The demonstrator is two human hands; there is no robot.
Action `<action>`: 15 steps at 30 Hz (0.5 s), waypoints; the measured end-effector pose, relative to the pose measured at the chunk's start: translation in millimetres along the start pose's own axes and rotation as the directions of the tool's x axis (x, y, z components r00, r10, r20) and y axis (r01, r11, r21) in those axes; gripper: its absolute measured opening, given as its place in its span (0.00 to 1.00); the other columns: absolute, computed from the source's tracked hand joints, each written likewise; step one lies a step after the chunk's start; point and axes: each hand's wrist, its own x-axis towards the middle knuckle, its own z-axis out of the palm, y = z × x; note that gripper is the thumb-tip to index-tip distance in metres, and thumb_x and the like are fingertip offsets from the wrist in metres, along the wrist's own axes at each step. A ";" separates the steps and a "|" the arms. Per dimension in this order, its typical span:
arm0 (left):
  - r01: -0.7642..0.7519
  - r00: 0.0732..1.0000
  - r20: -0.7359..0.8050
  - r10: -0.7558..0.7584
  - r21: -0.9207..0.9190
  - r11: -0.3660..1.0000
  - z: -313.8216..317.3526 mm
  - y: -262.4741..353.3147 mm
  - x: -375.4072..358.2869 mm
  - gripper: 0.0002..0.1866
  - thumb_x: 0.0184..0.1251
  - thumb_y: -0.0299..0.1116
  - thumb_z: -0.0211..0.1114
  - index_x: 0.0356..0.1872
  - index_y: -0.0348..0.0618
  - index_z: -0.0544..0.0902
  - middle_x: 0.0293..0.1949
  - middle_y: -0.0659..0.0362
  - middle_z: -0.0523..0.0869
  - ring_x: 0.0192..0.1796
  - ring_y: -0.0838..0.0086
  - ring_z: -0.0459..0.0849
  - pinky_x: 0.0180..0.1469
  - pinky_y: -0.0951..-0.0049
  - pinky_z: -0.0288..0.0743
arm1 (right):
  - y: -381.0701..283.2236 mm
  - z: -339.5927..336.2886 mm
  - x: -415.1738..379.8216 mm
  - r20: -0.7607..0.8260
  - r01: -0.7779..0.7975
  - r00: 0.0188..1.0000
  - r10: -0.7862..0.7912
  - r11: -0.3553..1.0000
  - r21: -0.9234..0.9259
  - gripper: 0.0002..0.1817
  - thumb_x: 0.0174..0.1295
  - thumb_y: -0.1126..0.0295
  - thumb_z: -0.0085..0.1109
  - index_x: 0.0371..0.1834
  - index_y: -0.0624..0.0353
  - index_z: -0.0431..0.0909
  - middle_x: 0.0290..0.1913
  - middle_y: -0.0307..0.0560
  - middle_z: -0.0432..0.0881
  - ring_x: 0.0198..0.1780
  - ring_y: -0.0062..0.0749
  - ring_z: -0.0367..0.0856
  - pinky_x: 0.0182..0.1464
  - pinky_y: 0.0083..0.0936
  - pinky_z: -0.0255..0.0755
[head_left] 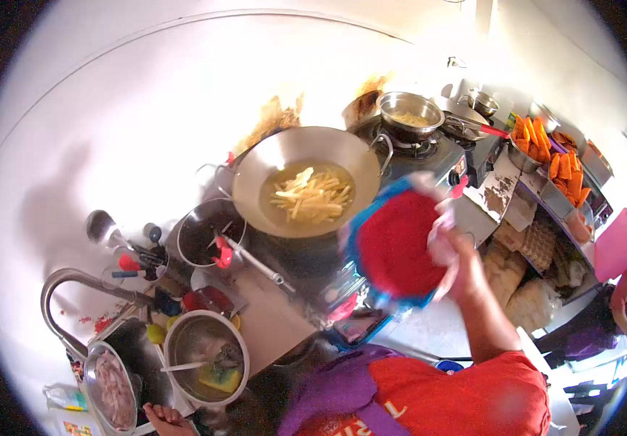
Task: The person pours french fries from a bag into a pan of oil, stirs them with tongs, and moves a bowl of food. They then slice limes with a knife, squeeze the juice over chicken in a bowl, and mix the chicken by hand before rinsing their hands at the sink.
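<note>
A red basket (pixel 395 245) with a blue rim is held up just beside the wok (pixel 306 178) of frying potato strips (pixel 313 195), the right hand (pixel 443 243) clamped on its edge. The left hand (pixel 168 419) rests low by a pot (pixel 206 356) on the counter (pixel 270 320), its grip hidden.

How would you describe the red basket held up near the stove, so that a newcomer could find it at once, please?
Start at the big wok of oil and pale potato strips in the middle of the counter. Just to its right in the picture, a hand holds up a round basket by its edge. Unlike the metal pans around it, it is bright red with a blue rim.
</note>
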 end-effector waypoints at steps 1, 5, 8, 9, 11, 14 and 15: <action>-0.028 0.999 -0.034 0.029 0.028 0.999 6.7 -0.5 -3.9 0.17 0.72 0.36 0.42 0.20 0.48 0.55 0.18 0.65 0.55 0.17 0.77 0.51 0.20 0.73 0.52 | -17.6 -5.6 6.7 -0.244 0.146 0.957 -0.159 0.987 -0.068 0.13 0.61 0.64 0.52 0.48 0.52 0.71 0.32 0.32 0.71 0.31 0.19 0.69 0.31 0.15 0.64; -0.132 0.989 -0.061 0.136 0.069 0.989 6.1 -10.2 0.6 0.17 0.70 0.37 0.44 0.20 0.48 0.56 0.19 0.65 0.56 0.18 0.78 0.52 0.21 0.74 0.52 | -64.7 -124.8 109.2 -0.161 0.372 0.909 -0.385 0.922 -0.105 0.10 0.63 0.56 0.51 0.33 0.49 0.75 0.24 0.31 0.74 0.24 0.21 0.74 0.24 0.21 0.67; -0.162 0.983 -0.069 0.171 0.115 0.980 6.3 -15.6 -0.4 0.16 0.69 0.39 0.44 0.20 0.49 0.58 0.19 0.66 0.56 0.18 0.78 0.54 0.21 0.76 0.53 | -78.4 -174.2 197.6 -0.213 0.326 0.925 -0.314 0.945 0.019 0.15 0.66 0.56 0.45 0.27 0.52 0.71 0.20 0.38 0.73 0.18 0.28 0.71 0.18 0.23 0.62; -0.170 0.981 -0.074 0.180 0.123 0.978 1.9 -17.5 3.8 0.16 0.69 0.39 0.45 0.20 0.49 0.59 0.19 0.66 0.56 0.18 0.78 0.54 0.20 0.77 0.53 | -80.2 -187.4 223.9 -0.167 0.311 0.937 -0.306 0.950 0.009 0.16 0.66 0.55 0.44 0.26 0.52 0.71 0.20 0.39 0.73 0.18 0.29 0.71 0.17 0.24 0.63; -0.119 0.988 -0.095 0.120 0.015 0.993 14.4 -18.0 -5.2 0.16 0.69 0.42 0.48 0.21 0.50 0.61 0.18 0.67 0.57 0.18 0.79 0.57 0.18 0.79 0.53 | -80.4 -199.2 280.1 -0.304 0.276 0.918 -0.254 0.961 0.030 0.19 0.67 0.52 0.41 0.29 0.53 0.74 0.20 0.41 0.74 0.19 0.32 0.72 0.20 0.33 0.67; -0.191 0.976 -0.083 0.203 0.138 0.972 63.9 -7.8 -56.6 0.19 0.69 0.46 0.50 0.21 0.49 0.63 0.16 0.68 0.57 0.16 0.82 0.58 0.16 0.80 0.51 | -80.5 -196.8 322.2 -0.214 0.159 0.955 -0.205 0.963 -0.216 0.20 0.65 0.48 0.42 0.34 0.53 0.72 0.27 0.44 0.74 0.29 0.36 0.75 0.30 0.38 0.71; -0.175 0.978 -0.091 0.187 0.122 0.977 68.0 -7.9 -59.7 0.19 0.69 0.47 0.50 0.21 0.49 0.64 0.16 0.68 0.57 0.16 0.82 0.57 0.16 0.81 0.50 | -78.3 -188.3 330.9 -0.280 0.158 0.938 -0.202 0.972 -0.173 0.18 0.64 0.49 0.42 0.35 0.53 0.72 0.30 0.44 0.74 0.31 0.36 0.74 0.32 0.41 0.71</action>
